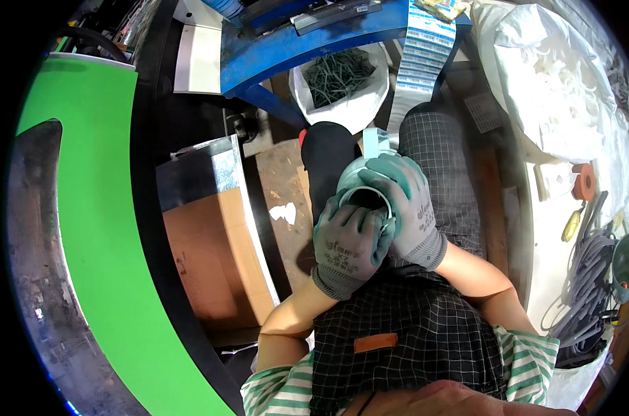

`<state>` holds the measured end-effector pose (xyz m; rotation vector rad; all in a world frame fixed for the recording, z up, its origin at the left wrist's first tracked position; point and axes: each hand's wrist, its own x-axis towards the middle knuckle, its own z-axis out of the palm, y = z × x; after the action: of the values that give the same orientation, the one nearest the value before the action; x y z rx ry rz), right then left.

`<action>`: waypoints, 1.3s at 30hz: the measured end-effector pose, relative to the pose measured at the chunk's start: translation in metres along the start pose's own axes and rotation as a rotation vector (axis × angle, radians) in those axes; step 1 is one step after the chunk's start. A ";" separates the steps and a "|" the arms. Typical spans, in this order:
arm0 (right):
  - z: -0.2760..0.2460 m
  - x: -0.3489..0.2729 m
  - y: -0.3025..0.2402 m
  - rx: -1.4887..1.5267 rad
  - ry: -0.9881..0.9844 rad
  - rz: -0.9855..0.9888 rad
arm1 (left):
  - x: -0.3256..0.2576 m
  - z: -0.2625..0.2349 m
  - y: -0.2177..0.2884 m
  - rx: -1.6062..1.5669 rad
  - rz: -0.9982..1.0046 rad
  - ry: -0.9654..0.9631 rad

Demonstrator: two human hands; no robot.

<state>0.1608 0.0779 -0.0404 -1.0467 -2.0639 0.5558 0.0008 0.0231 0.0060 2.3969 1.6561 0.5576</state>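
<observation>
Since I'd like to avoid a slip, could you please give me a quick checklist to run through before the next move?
1. Right hand gloved and holding the pale green vessel: ok.
2. Left hand gloved and at the vessel's rim: ok.
3. Forearms covered: not ok, bare between gloves and striped sleeves.
4. Inside of the vessel clean: cannot tell, dark and partly hidden by fingers.

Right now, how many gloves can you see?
2: one on the left hand, one on the right hand, both touching the pale green cup. Others may be hidden.
</observation>
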 end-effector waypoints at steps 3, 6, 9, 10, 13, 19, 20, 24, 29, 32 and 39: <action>-0.002 0.007 0.002 0.017 0.031 -0.021 | 0.007 -0.001 -0.002 -0.156 0.084 0.209; -0.014 0.015 0.013 0.149 0.013 -0.083 | 0.010 -0.002 0.000 -0.243 0.085 0.203; -0.027 0.014 0.013 0.136 -0.118 -0.073 | 0.014 -0.004 -0.008 -0.253 0.188 0.068; -0.030 0.016 0.013 0.168 -0.136 -0.089 | 0.013 -0.004 -0.009 -0.274 0.186 0.019; -0.035 0.013 0.028 0.217 -0.156 -0.147 | 0.018 -0.006 -0.011 -0.264 0.286 -0.037; -0.039 0.034 0.027 0.382 -0.186 -0.170 | 0.015 0.000 -0.030 -0.085 0.427 0.156; -0.041 0.045 0.027 0.422 -0.182 -0.171 | 0.019 0.001 -0.031 -0.096 0.421 0.277; -0.016 0.097 0.040 0.239 0.027 -0.203 | 0.062 -0.011 -0.062 0.080 0.246 0.573; -0.008 0.121 0.050 0.111 0.112 -0.287 | 0.079 -0.006 -0.077 0.175 0.221 0.617; -0.028 0.106 0.047 0.172 0.116 -0.261 | 0.083 -0.011 -0.064 0.074 0.263 0.519; -0.090 0.039 0.036 0.401 -0.140 -0.229 | 0.046 0.026 -0.039 -0.454 0.318 0.357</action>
<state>0.2329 0.1351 0.0090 -0.5450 -2.0407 0.8972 -0.0083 0.0823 -0.0223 2.3057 1.0836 1.3205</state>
